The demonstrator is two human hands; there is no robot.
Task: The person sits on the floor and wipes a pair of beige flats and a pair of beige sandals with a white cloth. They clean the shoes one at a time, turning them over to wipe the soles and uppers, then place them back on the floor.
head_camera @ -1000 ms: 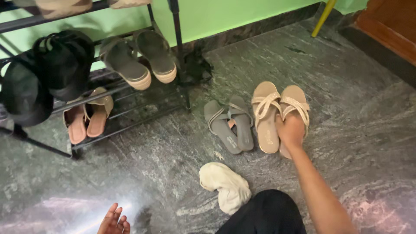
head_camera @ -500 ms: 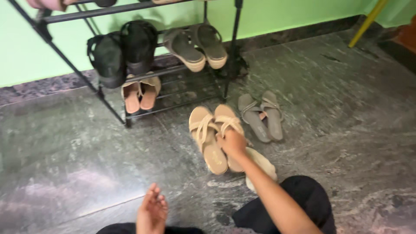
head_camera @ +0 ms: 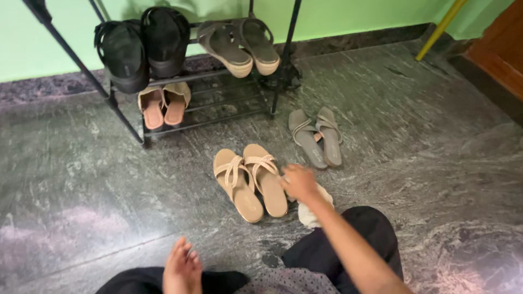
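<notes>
Right hand (head_camera: 298, 182) closed on white cloth (head_camera: 315, 211), touching beige sandals (head_camera: 250, 182) on the floor | left hand (head_camera: 182, 268) open, empty, by the knee

white cloth (head_camera: 315, 213): mostly under right hand (head_camera: 298, 182) | rack (head_camera: 125, 117): top cropped
</notes>
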